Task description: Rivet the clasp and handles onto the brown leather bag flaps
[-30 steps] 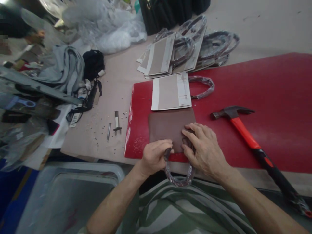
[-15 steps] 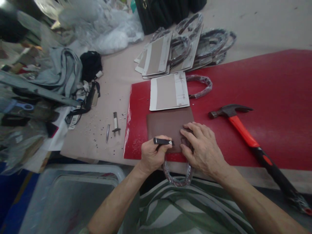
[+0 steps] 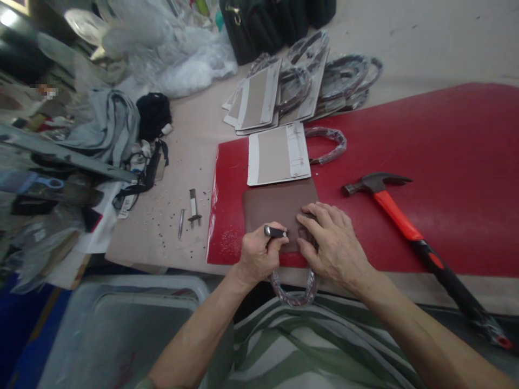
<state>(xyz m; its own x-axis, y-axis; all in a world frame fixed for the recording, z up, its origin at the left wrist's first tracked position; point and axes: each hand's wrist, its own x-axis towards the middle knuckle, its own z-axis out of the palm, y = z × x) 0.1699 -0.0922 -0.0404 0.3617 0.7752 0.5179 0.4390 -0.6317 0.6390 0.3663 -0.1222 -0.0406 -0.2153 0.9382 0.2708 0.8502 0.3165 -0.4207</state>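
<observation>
My left hand (image 3: 259, 253) is closed around a short black hand punch (image 3: 274, 232), its top end facing up and its tip hidden by my fingers. It is held over the near part of a brown leather panel (image 3: 279, 202). My right hand (image 3: 336, 240) lies on the panel's right side with fingers spread, pressing near the base of a handle. That handle (image 3: 295, 299), a plastic-wrapped loop, hangs past the table's front edge toward my lap. Right of my hands lies a claw hammer (image 3: 399, 216) with a red and black grip.
Beyond the panel lies another panel (image 3: 278, 154), pale side up, with a wrapped handle. A pile of similar panels (image 3: 259, 100) is behind it. A red sheet (image 3: 438, 162) covers the table. Left are a pronged tool (image 3: 193, 208), a metal rod (image 3: 181, 223) and a grey bin (image 3: 141, 283).
The punch in my left hand has tipped so that its top points more toward me and looks shorter. My right hand keeps its place on the panel. The whole view has shifted slightly.
</observation>
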